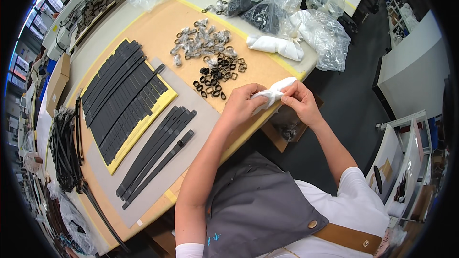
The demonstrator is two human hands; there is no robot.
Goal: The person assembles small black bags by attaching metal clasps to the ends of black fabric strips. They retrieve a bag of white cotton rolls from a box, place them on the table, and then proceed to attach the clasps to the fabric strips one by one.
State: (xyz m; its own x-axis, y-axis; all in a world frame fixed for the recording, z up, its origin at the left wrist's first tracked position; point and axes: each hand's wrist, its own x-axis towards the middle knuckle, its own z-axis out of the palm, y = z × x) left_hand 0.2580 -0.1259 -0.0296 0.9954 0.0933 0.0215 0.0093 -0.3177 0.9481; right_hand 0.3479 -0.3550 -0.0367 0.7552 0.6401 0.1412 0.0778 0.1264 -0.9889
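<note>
Over the table's right front edge, both my hands are closed on a white wrapped bundle of soft paper or cloth, twisted and creased. My left hand pinches its left end, thumb on top. The fingers of my right hand grip the other end. What the wrapping contains, if anything, is hidden. Just beyond lies a similar white roll. Left of my hands are black loops, several metal rings and a pile of plastic-wrapped metal buckles.
Black straps lie in rows on a yellow board, with more loose straps on a grey sheet. Clear plastic bags crowd the far right edge. A cardboard box sits below the table edge. Black strap bundles lie far left.
</note>
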